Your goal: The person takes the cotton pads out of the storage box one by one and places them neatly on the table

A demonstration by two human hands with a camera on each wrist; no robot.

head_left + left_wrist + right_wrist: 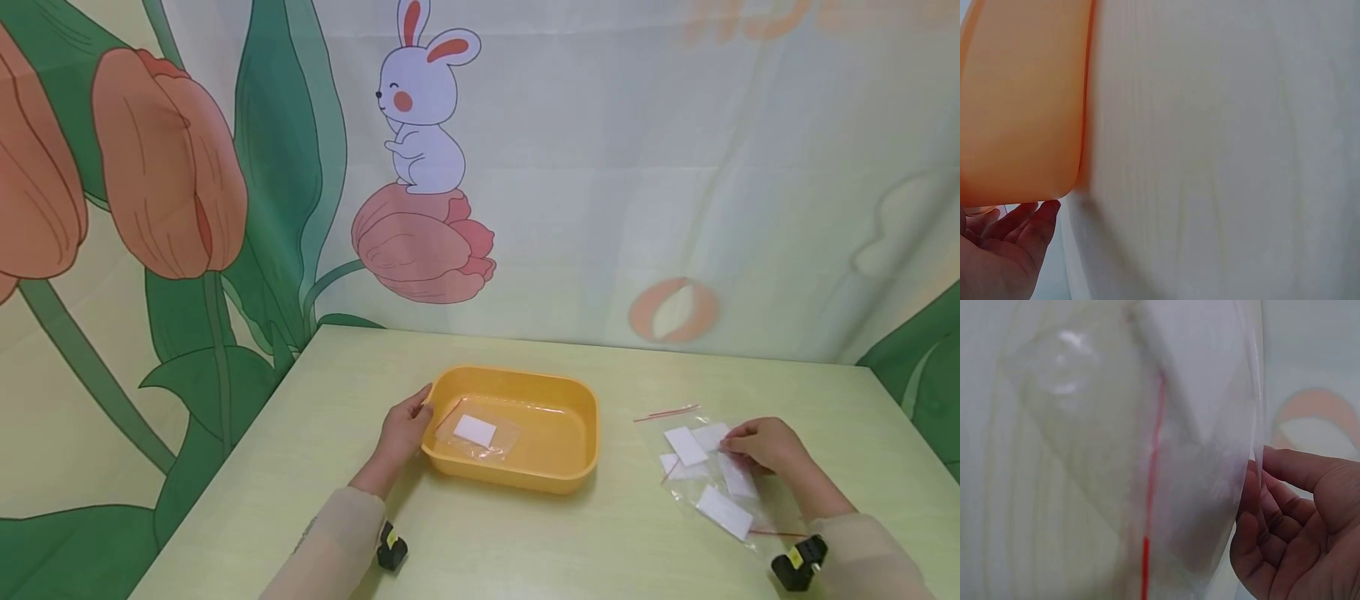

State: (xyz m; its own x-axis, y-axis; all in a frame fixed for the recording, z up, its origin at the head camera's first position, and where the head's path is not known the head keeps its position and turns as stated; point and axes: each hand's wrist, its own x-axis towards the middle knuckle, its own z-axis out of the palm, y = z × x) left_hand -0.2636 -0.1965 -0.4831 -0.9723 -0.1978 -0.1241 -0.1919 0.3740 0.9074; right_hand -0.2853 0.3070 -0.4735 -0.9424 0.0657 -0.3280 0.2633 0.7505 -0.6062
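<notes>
My left hand [403, 427] grips the left end of a yellow plastic basin [517, 477], with the thumb at its rim. In the left wrist view, the fingers of that hand [1016, 244] curve against the end of the basin [1022, 112]. Inside the basin lies one clear zip bag with a white card [474, 430]. To the right, my right hand [768, 446] pinches the edge of a clear zip bag [1204, 506] between thumb and fingers. Several such bags with white cards [723, 512] lie overlapping under and beside that hand.
The pale yellow-green table [570, 542] carries the basin left of the bags. Behind it hangs a printed cloth [570, 167] with a rabbit and tulips. A black wrist device [799, 563] is on the right forearm, another [392, 547] on the left.
</notes>
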